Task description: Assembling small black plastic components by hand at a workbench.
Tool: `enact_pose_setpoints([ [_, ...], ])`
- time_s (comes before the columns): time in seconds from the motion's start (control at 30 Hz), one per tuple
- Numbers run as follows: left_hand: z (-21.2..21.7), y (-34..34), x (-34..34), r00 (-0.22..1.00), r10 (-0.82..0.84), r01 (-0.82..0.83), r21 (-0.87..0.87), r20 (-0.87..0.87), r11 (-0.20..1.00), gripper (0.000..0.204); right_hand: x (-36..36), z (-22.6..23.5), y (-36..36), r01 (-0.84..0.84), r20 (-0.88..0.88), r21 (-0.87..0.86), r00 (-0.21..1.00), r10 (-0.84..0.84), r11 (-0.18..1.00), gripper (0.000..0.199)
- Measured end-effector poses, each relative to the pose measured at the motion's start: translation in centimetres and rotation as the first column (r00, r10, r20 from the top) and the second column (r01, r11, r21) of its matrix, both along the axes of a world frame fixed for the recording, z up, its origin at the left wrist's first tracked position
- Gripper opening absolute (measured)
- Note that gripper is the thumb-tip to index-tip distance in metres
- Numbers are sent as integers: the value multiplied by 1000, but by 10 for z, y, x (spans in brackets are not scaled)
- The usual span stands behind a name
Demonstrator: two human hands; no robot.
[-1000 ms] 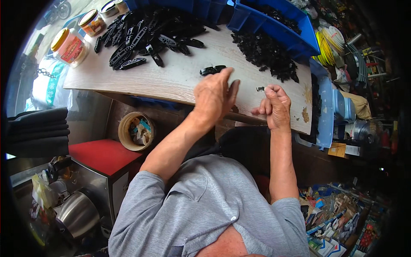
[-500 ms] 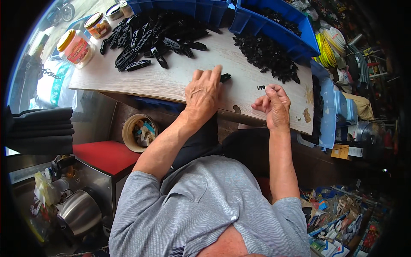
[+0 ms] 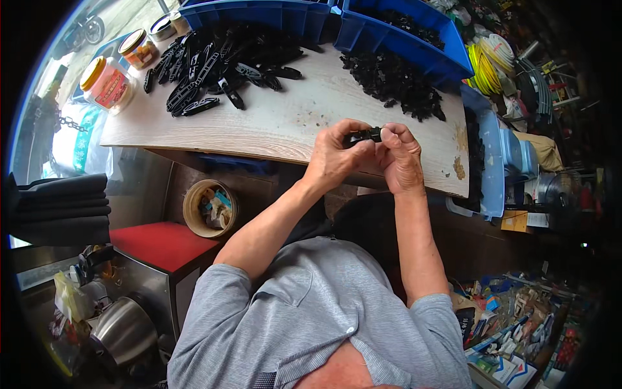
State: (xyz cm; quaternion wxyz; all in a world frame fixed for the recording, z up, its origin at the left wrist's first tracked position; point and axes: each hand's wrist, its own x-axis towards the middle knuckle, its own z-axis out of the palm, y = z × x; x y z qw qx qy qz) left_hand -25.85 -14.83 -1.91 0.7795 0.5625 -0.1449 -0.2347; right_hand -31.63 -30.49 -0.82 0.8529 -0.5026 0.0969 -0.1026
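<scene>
My left hand (image 3: 332, 157) is closed around a black plastic part (image 3: 361, 136), held just above the near edge of the table (image 3: 253, 128). My right hand (image 3: 404, 161) meets it at the part's right end, thumb and fingers pinched together. In the earlier frame a small black clip stuck out of this pinch; now the fingertips cover whatever they grip. A heap of long black plastic parts (image 3: 217, 61) lies on the left of the table. Small black clips (image 3: 395, 84) are piled at the right.
Blue bins (image 3: 402, 45) stand along the table's back edge, one holding small black pieces. Lidded jars (image 3: 107, 84) sit at the far left corner. Below the table are a bucket (image 3: 194, 223) with scraps and a red-topped cabinet (image 3: 155, 243). A light blue crate (image 3: 494, 162) stands at the right.
My left hand has picked the black plastic part off the table and moved right. My right hand has brought the small clip to it, so both hands now meet.
</scene>
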Motion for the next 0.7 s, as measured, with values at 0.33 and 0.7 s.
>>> enact_pose_setpoints([
  [0.33,0,-7,5,987,-5,-2,40,162,999,26,3,-6,-4,4,-48,7,999,-4,1000,13],
  [0.7,0,-12,14,990,32,-38,-45,-138,998,22,4,2,-3,-23,-143,-167,990,-1,986,24],
])
